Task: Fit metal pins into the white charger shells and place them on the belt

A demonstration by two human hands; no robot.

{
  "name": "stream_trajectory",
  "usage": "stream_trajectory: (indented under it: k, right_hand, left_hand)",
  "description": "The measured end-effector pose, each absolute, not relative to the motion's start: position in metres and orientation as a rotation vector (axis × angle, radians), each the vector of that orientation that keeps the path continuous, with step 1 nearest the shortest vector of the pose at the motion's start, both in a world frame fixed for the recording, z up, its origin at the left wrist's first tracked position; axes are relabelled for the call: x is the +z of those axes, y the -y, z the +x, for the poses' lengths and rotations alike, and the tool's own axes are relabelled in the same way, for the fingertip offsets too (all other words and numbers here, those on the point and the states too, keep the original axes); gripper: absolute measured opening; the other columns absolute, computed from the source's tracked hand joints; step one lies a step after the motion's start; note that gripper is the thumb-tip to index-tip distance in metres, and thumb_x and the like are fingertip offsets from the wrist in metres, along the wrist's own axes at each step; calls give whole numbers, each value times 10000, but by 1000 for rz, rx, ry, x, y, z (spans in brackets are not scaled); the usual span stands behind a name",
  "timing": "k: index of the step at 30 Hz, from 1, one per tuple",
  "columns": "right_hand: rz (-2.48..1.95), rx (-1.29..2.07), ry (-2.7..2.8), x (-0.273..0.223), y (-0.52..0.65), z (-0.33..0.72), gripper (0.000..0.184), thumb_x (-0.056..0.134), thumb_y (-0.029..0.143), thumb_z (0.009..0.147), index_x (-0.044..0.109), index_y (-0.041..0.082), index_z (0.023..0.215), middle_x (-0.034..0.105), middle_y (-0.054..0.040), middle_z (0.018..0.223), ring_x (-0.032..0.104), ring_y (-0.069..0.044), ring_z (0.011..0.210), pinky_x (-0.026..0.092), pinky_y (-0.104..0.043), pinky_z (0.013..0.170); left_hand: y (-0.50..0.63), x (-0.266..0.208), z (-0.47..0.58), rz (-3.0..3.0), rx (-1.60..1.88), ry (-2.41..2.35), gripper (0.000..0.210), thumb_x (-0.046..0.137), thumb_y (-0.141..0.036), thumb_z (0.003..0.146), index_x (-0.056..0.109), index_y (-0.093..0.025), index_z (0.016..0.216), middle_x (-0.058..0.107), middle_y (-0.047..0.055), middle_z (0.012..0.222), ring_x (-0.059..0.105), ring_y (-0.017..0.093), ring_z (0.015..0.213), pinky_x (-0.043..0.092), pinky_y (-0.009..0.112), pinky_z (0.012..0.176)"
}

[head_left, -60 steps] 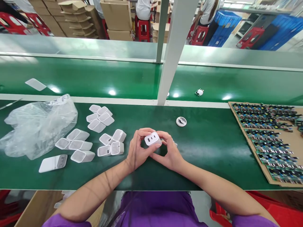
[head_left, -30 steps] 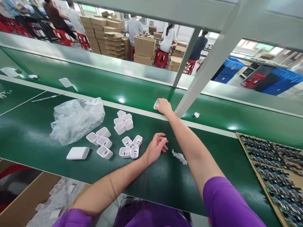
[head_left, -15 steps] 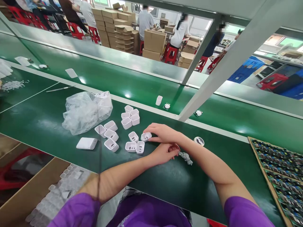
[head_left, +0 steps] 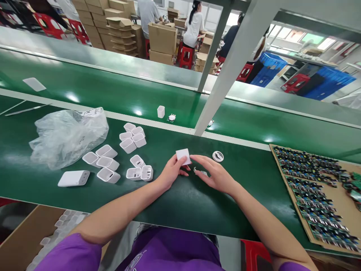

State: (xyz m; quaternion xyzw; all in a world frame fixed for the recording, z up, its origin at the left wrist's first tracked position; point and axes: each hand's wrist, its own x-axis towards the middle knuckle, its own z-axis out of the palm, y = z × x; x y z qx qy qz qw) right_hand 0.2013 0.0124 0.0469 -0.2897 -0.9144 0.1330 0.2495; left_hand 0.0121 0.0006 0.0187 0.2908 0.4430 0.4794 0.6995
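Between the fingers of my left hand [head_left: 170, 173] is a white charger housing [head_left: 182, 156], held up over the green bench [head_left: 194, 210]. My right hand [head_left: 216, 174] is beside it, thumb and fingers apart, with the fingertips close to the housing's right edge; whether they touch is unclear. Partly under that hand lies a small heap of shiny metal pieces [head_left: 203, 172]. To the left stand more open white housings [head_left: 146, 173] in loose groups, several with slots in the bottom. A closed white power block [head_left: 73, 178] lies farther left.
A clear plastic bag [head_left: 70, 131] lies at the left. Behind my hands is a white tape roll [head_left: 218, 156]. A metal post [head_left: 208, 101] rises from the bench. Circuit boards [head_left: 316, 195] fill a cardboard tray at the right. A box of housings [head_left: 60, 229] sits below the bench.
My right hand has taken a housing from the group and brought it right, and my left hand now holds it. My arms have uncrossed, and the view has swung right.
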Motion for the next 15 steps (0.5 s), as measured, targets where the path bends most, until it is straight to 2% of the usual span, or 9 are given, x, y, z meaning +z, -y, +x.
stream_trajectory:
  k: [3, 5, 11, 15]
  right_hand:
    - [-988, 278, 2450, 32, -13, 210, 195, 462, 169, 950, 625, 197, 1055, 682, -73, 1003, 654, -182, 889, 543, -304, 758]
    - [-1044, 223, 2531, 22, -17, 213, 170, 496, 165, 938, 662, 189, 908, 693, -55, 886, 647, -171, 787, 519, -280, 693]
    - [-1100, -21, 2700, 17, -19, 206, 157, 531, 179, 937, 670, 165, 865, 677, -37, 833, 587, -151, 722, 430, -248, 633]
    - [-1087, -168, 2809, 22, -14, 201, 181, 507, 103, 926, 646, 147, 818, 650, -38, 787, 546, -154, 675, 365, -268, 584]
  left_hand:
    - [-6, 19, 10, 651, 1173, -1056, 332, 680, -370, 735, 603, -154, 975, 671, 63, 916, 617, 140, 743, 541, 248, 593]
    - [-8, 20, 8, 668, 1188, -1076, 324, 675, -351, 740, 613, -155, 990, 678, 71, 953, 621, 150, 788, 548, 260, 629]
    - [-7, 22, 6, 707, 1145, -1097, 334, 660, -367, 749, 614, -158, 1005, 682, 75, 962, 616, 152, 792, 537, 258, 630]
    - [-6, 24, 8, 712, 1109, -1119, 361, 674, -363, 717, 601, -159, 1005, 686, 74, 962, 625, 171, 835, 529, 261, 639]
